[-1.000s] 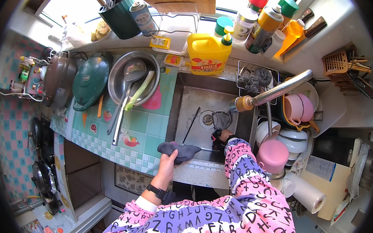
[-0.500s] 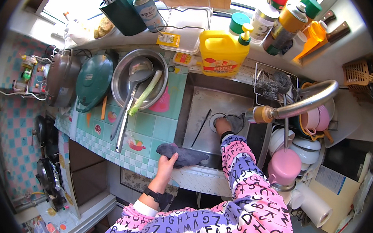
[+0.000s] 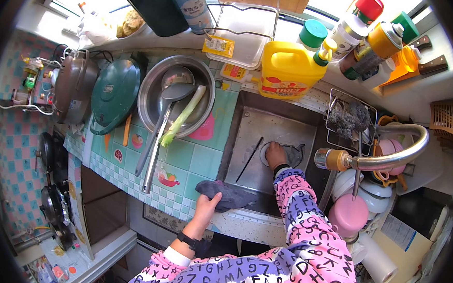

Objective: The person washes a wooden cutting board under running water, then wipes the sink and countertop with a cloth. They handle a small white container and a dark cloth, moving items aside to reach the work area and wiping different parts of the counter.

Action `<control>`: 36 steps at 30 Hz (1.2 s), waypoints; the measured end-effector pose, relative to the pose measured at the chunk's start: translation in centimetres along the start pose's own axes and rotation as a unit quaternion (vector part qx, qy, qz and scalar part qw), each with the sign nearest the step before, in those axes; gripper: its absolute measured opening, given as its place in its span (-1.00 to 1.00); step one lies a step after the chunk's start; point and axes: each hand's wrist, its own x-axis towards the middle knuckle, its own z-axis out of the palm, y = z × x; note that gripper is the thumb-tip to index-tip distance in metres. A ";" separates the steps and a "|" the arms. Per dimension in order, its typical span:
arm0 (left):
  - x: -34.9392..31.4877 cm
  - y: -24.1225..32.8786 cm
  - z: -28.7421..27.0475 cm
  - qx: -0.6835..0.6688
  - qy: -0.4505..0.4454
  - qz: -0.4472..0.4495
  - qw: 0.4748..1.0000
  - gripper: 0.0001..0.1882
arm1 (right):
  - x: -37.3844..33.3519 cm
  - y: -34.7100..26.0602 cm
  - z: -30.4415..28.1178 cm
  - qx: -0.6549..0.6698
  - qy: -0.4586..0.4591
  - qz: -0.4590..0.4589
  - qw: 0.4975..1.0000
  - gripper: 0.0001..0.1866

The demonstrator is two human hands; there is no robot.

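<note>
My left hand (image 3: 208,204) is closed on a dark grey cloth (image 3: 228,197), which drapes over the front left rim of the sink (image 3: 229,141). Down in the metal basin, my right hand (image 3: 276,155) is at the round drain (image 3: 264,155). Its fingers curl downward, and what they hold, if anything, is hidden. Against that hand's right side lies a dark grey, crumpled, mesh-like piece (image 3: 294,155). A thin black stick (image 3: 250,159) rests on the basin floor to the left of the drain.
A curved metal faucet (image 3: 391,162) reaches over the sink's right side. Behind stands a yellow jug (image 3: 292,73) with a pump top. To the left, a steel bowl (image 3: 148,103) holds ladles and a leek (image 3: 182,119). A pink pot (image 3: 348,215) sits right of my arm.
The whole view has shifted slightly. More of my right hand's back and knuckles shows at the drain. My left hand stays on the cloth at the sink's rim.
</note>
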 end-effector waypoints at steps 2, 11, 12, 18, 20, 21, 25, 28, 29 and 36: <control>0.0 0.0 -0.1 0.005 0.002 -0.015 1.000 -0.61 | 0.2 -0.1 0.3 0.005 -0.013 0.008 1.000 -0.80; 0.3 -0.3 -0.4 0.008 0.000 -0.018 1.000 -0.61 | 0.4 0.3 2.0 0.001 -0.008 -0.006 1.000 -0.77; 0.3 -0.3 -0.4 0.008 -0.001 -0.017 1.000 -0.61 | 0.4 0.3 2.0 0.007 0.001 -0.006 1.000 -0.76; 0.3 -0.3 -0.6 0.001 -0.010 -0.018 1.000 -0.61 | -0.1 0.5 -0.4 -0.038 0.030 -0.056 0.997 -0.75; 0.3 -0.2 -0.6 -0.001 -0.012 -0.022 1.000 -0.57 | -0.8 0.5 -2.4 -0.048 0.013 -0.069 0.996 -0.75; 0.4 -0.1 -0.6 -0.011 -0.021 -0.009 1.000 -0.55 | -1.2 0.5 -3.6 -0.040 -0.009 -0.063 0.997 -0.76; 0.4 0.4 -0.4 -0.009 -0.022 -0.022 0.999 -0.55 | -3.4 -0.8 -9.1 0.044 -0.157 0.020 0.986 -0.77; 0.1 1.2 0.3 0.015 -0.023 -0.033 0.999 -0.59 | -6.1 -1.8 -13.7 0.101 -0.161 0.050 0.981 -0.75; 0.0 1.4 0.6 0.018 -0.036 -0.025 0.999 -0.60 | -6.9 -2.1 -15.3 0.116 -0.161 0.061 0.978 -0.74; 0.0 3.0 4.3 0.108 -0.110 0.007 0.988 -0.59 | -11.7 -5.3 -26.0 0.321 -0.031 0.134 0.937 -0.74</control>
